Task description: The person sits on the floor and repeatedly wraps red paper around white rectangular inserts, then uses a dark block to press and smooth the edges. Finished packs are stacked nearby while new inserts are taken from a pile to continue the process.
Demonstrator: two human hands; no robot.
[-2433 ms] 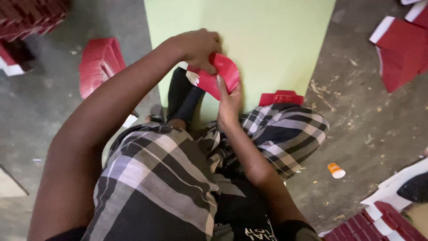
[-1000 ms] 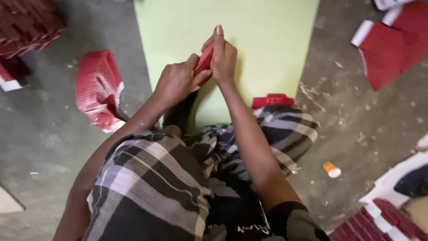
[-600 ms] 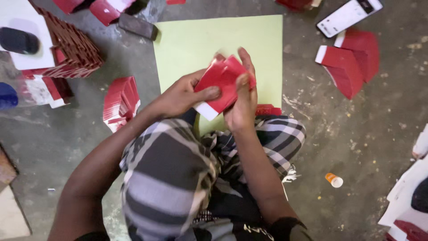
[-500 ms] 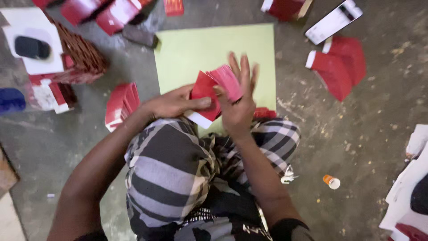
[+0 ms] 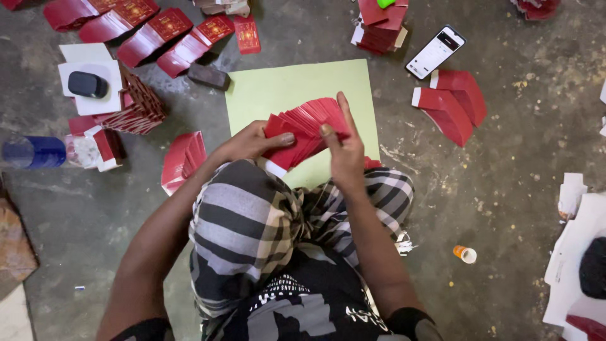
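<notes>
Person sits on grey concrete floor (image 5: 505, 208), plaid cloth over knees, seen from above. Both hands hold one fanned stack of flat red paper envelopes (image 5: 303, 129) above the lower part of a pale green rectangular sheet (image 5: 278, 88) that lies on the floor. Left hand (image 5: 252, 142) grips the stack's left lower end, fingers curled under, thumb lying across the top. Right hand (image 5: 344, 148) clamps the right side, thumb pressed on the red faces, fingers stretched up along the fan's edge. Stack is spread like cards, white edge showing at its lower left corner. It sits in front of the knees, off the floor.

Around: small leaning pile of red envelopes (image 5: 183, 158) on the floor just left of the left forearm. Further left a taller slanted red stack (image 5: 142, 104) with white card and a dark oval object (image 5: 88, 84) on top. Blue cylindrical container (image 5: 35, 151) lies at far left. Rows of more red envelopes (image 5: 158, 31) fanned along top left. Dark small block (image 5: 207, 76) touches the green sheet's upper left corner. Another red pile (image 5: 382, 25) above the sheet's top right. Smartphone with lit white screen (image 5: 435, 52) lies right of that. Loose red envelopes with white flaps (image 5: 451, 104) right of the sheet. Small orange-and-white cap (image 5: 465, 254) on the floor, right of the knee. White paper sheets (image 5: 577, 252) at right edge.
</notes>
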